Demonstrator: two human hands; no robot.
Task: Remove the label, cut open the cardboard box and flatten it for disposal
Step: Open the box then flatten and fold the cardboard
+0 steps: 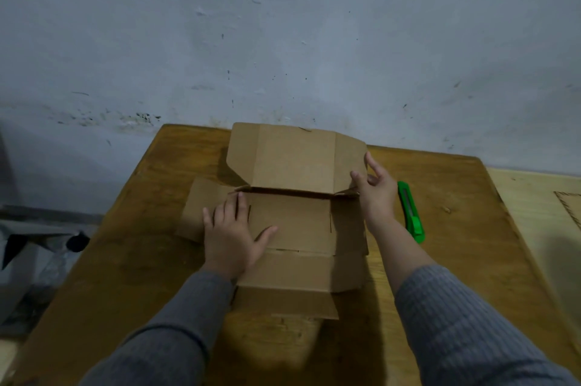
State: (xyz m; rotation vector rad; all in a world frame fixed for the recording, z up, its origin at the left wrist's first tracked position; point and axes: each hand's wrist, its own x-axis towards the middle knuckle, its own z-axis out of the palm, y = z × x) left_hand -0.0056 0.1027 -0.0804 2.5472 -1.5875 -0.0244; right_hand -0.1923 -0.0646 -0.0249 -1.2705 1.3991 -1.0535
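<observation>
Flat left hand [232, 236] presses cardboard box [292, 225]; right hand [375, 189] pinches its upright far flap.

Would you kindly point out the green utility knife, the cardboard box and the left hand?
green utility knife [410, 212]: head view, middle of its handle.
cardboard box [292, 156]: head view, raised rear flap.
left hand [231, 236]: head view, back of hand.

Two grey-sleeved arms reach forward.
Left hand [231, 236] lies flat, fingers spread; right hand [375, 189] pinches (thumb opposing fingers).
</observation>
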